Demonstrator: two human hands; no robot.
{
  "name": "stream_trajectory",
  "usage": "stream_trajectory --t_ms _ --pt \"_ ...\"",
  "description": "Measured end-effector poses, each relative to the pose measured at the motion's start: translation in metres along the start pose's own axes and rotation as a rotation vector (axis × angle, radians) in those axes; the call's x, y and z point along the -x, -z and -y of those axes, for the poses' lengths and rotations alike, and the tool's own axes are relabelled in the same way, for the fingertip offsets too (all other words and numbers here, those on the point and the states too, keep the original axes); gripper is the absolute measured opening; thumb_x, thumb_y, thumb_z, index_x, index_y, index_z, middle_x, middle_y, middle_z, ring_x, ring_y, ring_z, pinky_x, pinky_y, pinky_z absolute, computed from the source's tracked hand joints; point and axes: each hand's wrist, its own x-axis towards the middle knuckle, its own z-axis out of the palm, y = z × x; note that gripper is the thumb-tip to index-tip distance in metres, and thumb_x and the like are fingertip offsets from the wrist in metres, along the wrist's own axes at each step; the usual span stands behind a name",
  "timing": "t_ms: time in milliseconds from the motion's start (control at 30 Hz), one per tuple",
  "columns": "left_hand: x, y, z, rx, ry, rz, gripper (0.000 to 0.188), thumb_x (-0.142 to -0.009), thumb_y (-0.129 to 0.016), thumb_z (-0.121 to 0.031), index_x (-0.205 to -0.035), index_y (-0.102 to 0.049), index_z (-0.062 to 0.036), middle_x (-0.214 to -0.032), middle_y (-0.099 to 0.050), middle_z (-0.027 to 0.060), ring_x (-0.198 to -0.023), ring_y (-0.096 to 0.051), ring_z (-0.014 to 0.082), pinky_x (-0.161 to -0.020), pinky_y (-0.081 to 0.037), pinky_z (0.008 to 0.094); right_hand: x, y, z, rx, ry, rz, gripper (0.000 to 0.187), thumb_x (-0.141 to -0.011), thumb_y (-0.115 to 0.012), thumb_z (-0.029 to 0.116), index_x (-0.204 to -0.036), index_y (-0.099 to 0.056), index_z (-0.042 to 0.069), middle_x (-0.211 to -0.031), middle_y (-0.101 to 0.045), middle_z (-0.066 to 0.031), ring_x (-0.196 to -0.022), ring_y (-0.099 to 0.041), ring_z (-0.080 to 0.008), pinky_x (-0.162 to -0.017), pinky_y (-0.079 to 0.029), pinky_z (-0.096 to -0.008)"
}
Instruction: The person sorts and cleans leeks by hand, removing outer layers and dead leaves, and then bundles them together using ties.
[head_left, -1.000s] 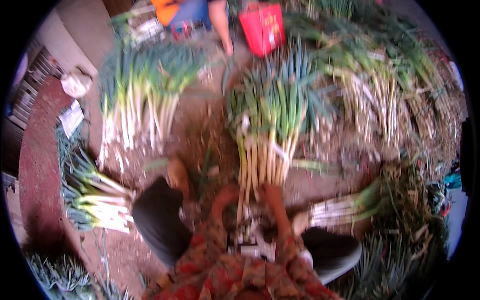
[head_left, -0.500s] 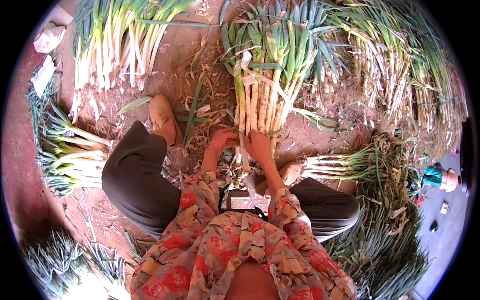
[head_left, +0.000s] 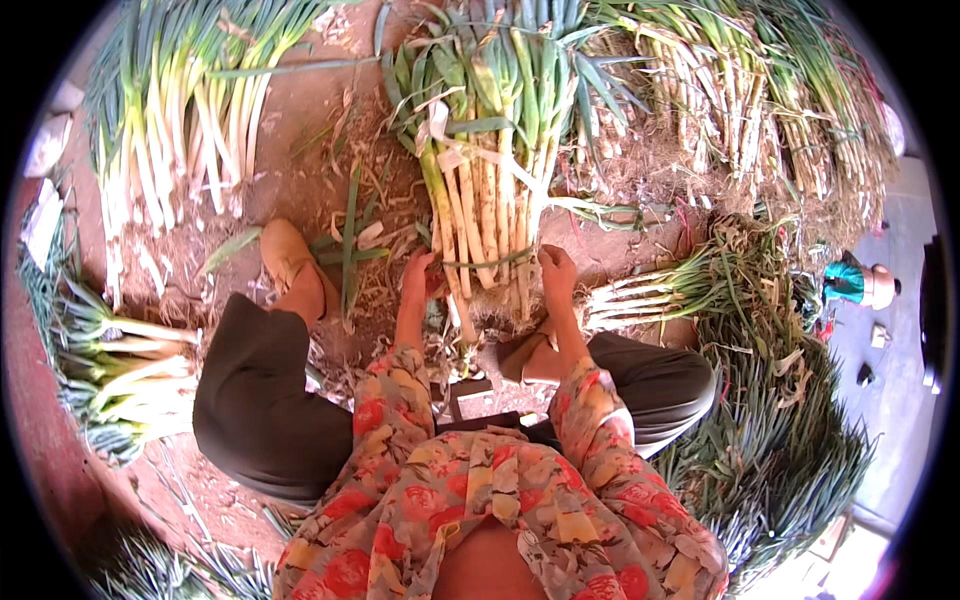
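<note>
A thick bundle of long green onions (head_left: 490,200) lies in front of me, green leaves away from me and roots toward me. A narrow green tie (head_left: 487,263) crosses its lower white stalks, and a pale strip (head_left: 455,155) wraps it higher up. At the bundle's left edge, near one end of the tie, is my left hand (head_left: 417,275), its fingers curled together. My right hand (head_left: 557,270) is at the right edge, fingers also bent closed, close to the tie's other end. Whether either hand grips a tie end is too small to make out.
Loose green onions (head_left: 190,130) lie at far left, with a smaller pile (head_left: 130,370) below. More bundles (head_left: 700,90) line the far right. A few stalks (head_left: 650,290) lie by my right knee, beside a large leafy heap (head_left: 770,430). Leaf scraps (head_left: 350,240) litter the ground.
My hands were together at the front of the bundle, working at the tie; they have moved apart to its two sides. The tie now shows across the stalks. The view has shifted slightly.
</note>
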Motion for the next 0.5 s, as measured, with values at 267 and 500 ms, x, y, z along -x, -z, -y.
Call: stream_trajectory --t_ms 267,500 --pt "0.004 -0.052 0.049 -0.622 -0.375 -0.275 0.051 -0.090 -0.036 -0.043 -0.095 -0.057 0.0028 -0.094 -0.057 0.0273 -0.094 -0.052 0.0427 -0.080 -0.041 0.0477 -0.056 0.001 -0.195 -0.324 -0.529 0.180 0.046 -0.086 -0.045 0.043 -0.105 -0.059 0.003 -0.091 -0.062 -0.0098 -0.080 -0.058 -0.0209 -0.074 -0.045 -0.0337" --pt "-0.022 -0.031 0.036 0.262 -0.025 -0.264 0.049 -0.088 -0.044 -0.043 -0.120 -0.047 -0.0062 -0.113 -0.050 0.0096 -0.102 -0.049 0.0253 -0.085 -0.039 0.0409 -0.054 -0.058 -0.095 -0.323 -0.663 0.286 0.067 -0.082 -0.039 0.063 -0.090 -0.062 0.001 -0.077 -0.057 -0.0093 -0.068 -0.051 -0.0228 -0.062 -0.041 -0.0388"
